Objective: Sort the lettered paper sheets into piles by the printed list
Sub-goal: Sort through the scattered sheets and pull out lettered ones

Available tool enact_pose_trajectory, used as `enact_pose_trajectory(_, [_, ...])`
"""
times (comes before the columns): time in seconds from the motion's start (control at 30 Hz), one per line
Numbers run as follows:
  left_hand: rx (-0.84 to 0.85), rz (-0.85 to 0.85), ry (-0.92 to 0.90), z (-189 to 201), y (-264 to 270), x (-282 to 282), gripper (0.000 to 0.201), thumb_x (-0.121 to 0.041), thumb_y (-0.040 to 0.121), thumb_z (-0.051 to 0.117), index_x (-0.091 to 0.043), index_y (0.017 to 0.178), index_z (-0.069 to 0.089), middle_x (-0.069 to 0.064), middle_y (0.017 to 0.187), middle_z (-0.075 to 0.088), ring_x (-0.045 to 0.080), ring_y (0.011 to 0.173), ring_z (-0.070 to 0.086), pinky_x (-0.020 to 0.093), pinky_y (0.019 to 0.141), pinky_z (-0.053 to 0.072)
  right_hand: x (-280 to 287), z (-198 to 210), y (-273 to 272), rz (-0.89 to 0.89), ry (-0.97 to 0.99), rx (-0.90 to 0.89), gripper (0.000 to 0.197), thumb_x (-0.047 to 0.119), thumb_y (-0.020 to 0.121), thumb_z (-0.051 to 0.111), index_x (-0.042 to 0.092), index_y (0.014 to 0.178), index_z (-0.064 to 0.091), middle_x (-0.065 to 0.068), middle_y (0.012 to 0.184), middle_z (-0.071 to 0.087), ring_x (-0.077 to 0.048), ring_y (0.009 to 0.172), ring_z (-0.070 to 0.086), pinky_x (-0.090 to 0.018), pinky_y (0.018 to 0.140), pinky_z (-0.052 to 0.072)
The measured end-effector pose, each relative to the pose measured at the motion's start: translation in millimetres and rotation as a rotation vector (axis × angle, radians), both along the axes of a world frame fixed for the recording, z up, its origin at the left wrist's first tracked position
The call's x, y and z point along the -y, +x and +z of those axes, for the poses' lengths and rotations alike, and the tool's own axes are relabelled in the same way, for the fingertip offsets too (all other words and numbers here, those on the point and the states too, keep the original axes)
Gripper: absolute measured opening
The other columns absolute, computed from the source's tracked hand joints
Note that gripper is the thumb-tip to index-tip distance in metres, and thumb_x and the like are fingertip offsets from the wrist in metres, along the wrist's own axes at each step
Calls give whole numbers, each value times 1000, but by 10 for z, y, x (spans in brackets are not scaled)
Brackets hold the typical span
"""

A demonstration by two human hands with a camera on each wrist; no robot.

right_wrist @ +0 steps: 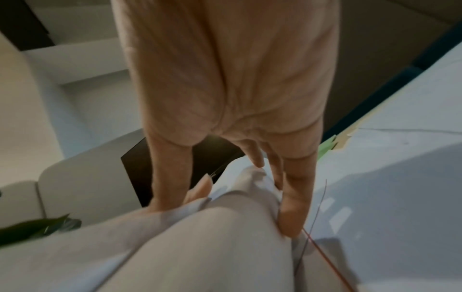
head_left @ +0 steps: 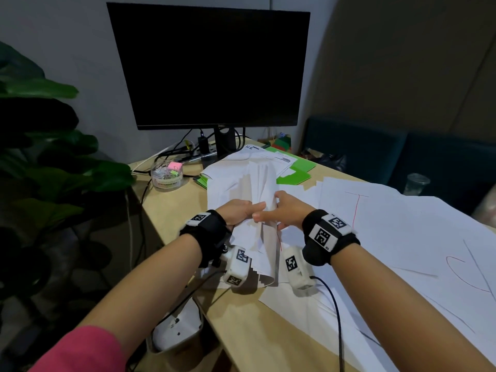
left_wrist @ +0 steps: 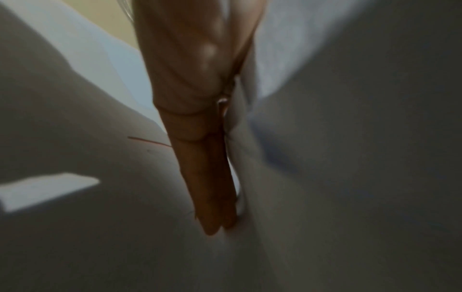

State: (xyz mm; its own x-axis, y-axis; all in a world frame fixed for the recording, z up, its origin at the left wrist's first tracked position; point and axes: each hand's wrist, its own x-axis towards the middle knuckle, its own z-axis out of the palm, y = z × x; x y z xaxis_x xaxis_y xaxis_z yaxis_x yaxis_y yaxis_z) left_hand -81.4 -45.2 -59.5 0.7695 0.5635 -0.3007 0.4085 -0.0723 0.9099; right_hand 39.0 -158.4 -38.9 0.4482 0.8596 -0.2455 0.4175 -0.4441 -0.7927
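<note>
Holding a curled sheaf of white paper sheets (head_left: 261,210) above the pale wooden desk (head_left: 241,331), long axis pointing away from me: left hand (head_left: 237,212) wraps it; right hand (head_left: 284,210) pinches its edge. Letters hidden.

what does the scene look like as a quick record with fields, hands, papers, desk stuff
left hand: left hand holds the bent stack of sheets
right hand: right hand pinches the same stack's right side
stack: raised above the desk, sheets fanned
laid-out sheets: large sheets with drawn red and blue strokes, right of the hands
printed sheet: printed sheet on green folders
other: dark monitor; stationery tub
</note>
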Motion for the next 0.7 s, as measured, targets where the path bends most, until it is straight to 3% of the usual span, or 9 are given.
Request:
enact_pose_trajectory(0.07, [13, 15, 2, -24, 6, -12, 58, -63, 61, 74, -11, 81, 60, 10, 95, 65, 24, 93, 59, 34, 94, 43, 12, -5, 12, -32, 30, -85, 87, 41, 72, 80, 5, 136, 32, -10, 117, 58, -23, 98, 66, -37, 81, 58])
enact_pose_trajectory(0.13, [23, 29, 3, -35, -2, -13, 61, -65, 54, 74, -13, 80, 57, 9, 94, 61, 23, 91, 56, 33, 89, 42, 33, 1, 7, -84, 71, -189, 84, 32, 79, 76, 4, 140, 26, -14, 120, 57, -24, 97, 63, -37, 80, 56])
enact_pose_trajectory(0.23, [45, 6, -20, -39, -6, -8, 53, -60, 70, 71, -12, 87, 59, 10, 108, 63, 25, 102, 58, 36, 98, 43, 86, 36, -20, -140, 101, -291, 86, 35, 83, 71, 6, 146, 20, -13, 122, 53, -26, 101, 61, -40, 82, 56])
enact_pose_trajectory(0.3, [42, 12, -5, -30, -5, 3, 48, -58, 69, 70, -15, 82, 54, 7, 98, 56, 20, 89, 50, 30, 87, 40, 102, 57, -34, -145, 93, -303, 91, 44, 82, 70, 8, 147, 19, -11, 123, 50, -28, 105, 60, -39, 79, 56])
enact_pose_trajectory(0.4, [54, 15, 6, 11, 18, 44, 42, -50, 68, 67, -16, 91, 57, 2, 96, 51, 15, 81, 37, 22, 69, 31, 96, 63, -57, -149, 74, -288, 91, 46, 79, 73, 8, 145, 23, -12, 122, 51, -29, 107, 60, -41, 78, 57])
enact_pose_trajectory(0.47, [71, 17, -7, 16, 44, 66, 27, -42, 84, 65, -17, 78, 55, -5, 87, 56, 12, 74, 36, 22, 66, 29, 80, 56, -61, -148, 64, -272, 88, 40, 78, 75, 6, 142, 26, -13, 123, 54, -28, 107, 61, -42, 81, 57])
enact_pose_trajectory(0.53, [68, 14, -1, -6, 62, 66, 34, -41, 92, 59, -18, 70, 48, -2, 73, 45, 12, 68, 34, 24, 66, 28, 65, 45, -50, -144, 67, -270, 85, 32, 79, 77, 4, 140, 25, -14, 122, 57, -28, 105, 62, -42, 81, 56])
enact_pose_trajectory(0.7, [97, -4, -21, -45, 121, 15, 36, -42, 91, 59, -18, 69, 43, 0, 77, 42, 11, 71, 36, 21, 66, 29, 77, -2, -7, -156, 107, -320, 83, 20, 84, 73, 7, 146, 20, -14, 119, 62, -24, 94, 63, -38, 75, 56])
